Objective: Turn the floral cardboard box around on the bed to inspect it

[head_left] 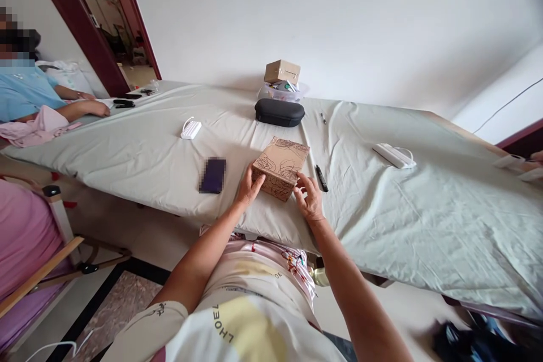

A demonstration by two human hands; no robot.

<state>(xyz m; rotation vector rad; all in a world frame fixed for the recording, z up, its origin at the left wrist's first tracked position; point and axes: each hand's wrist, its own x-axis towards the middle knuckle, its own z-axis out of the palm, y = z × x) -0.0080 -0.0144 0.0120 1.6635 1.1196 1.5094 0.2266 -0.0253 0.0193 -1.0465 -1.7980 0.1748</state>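
Observation:
A brown cardboard box (281,159) with looping dark scribbles on its top and front sits on the cloth right before me, turned slightly askew. My left hand (249,186) grips its left front corner, thumb on the front face and fingers along the side. At the right front corner my right hand (309,197) holds the box between bent fingers and thumb. Just right of the box lies a black marker (321,178). A dark phone (212,175), partly blurred out, rests to the left of my left hand.
Behind the box stand a black zip case (279,112), a clear plastic tub (275,91) and a small carton (282,71). White corded blocks lie left (191,128) and right (393,155). At far left another person's arm (87,108) rests on the pale tablecloth (445,209).

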